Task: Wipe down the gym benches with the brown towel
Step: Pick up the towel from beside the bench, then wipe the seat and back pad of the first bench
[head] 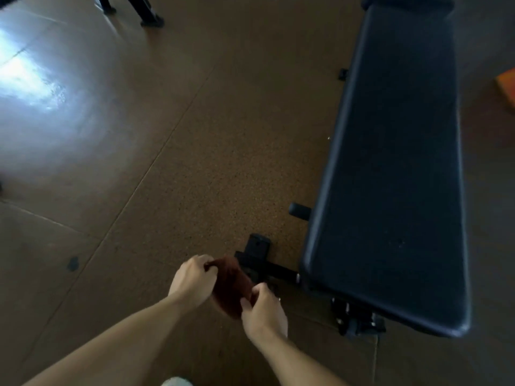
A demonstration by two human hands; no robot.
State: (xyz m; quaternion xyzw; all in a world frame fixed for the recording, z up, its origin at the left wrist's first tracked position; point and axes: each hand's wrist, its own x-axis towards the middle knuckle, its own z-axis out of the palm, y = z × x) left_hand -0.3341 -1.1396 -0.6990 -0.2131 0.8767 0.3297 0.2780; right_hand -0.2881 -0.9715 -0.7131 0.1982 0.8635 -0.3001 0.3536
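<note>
A small brown towel (230, 285) is bunched between both my hands, low in the middle of the view and above the floor. My left hand (193, 280) grips its upper left edge. My right hand (263, 312) pinches its lower right edge. A long black padded gym bench (395, 168) runs up the right side of the view, its near end a short way to the right of my hands. The towel is apart from the bench pad.
The bench's black metal foot and frame (257, 253) stick out on the floor just beyond the towel. Black legs of other equipment (147, 15) stand at the top left. An orange object (507, 87) lies at the right edge. Brown speckled floor tiles spread to the left.
</note>
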